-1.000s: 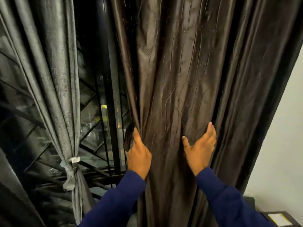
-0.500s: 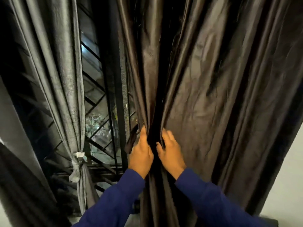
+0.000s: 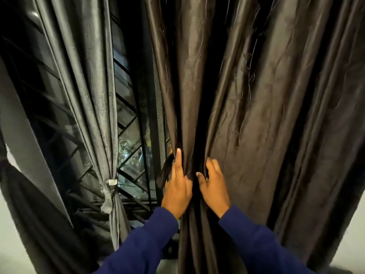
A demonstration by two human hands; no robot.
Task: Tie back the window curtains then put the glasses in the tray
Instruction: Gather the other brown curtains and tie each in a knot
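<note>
Both hands on the dark curtain (image 3: pixel 256 115) at window's right side: left hand (image 3: pixel 177 186) grips its inner edge, right hand (image 3: pixel 214 184) pinches folds beside it. Grey curtain (image 3: pixel 88 95) tied w/ band (image 3: pixel 110 186).

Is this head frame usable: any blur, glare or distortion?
Head view: dim, deep shadow between the brown curtain folds; slight motion blur on the right hand; wide-angle bowing at the edges; faint lights through the window, no glare.
</note>
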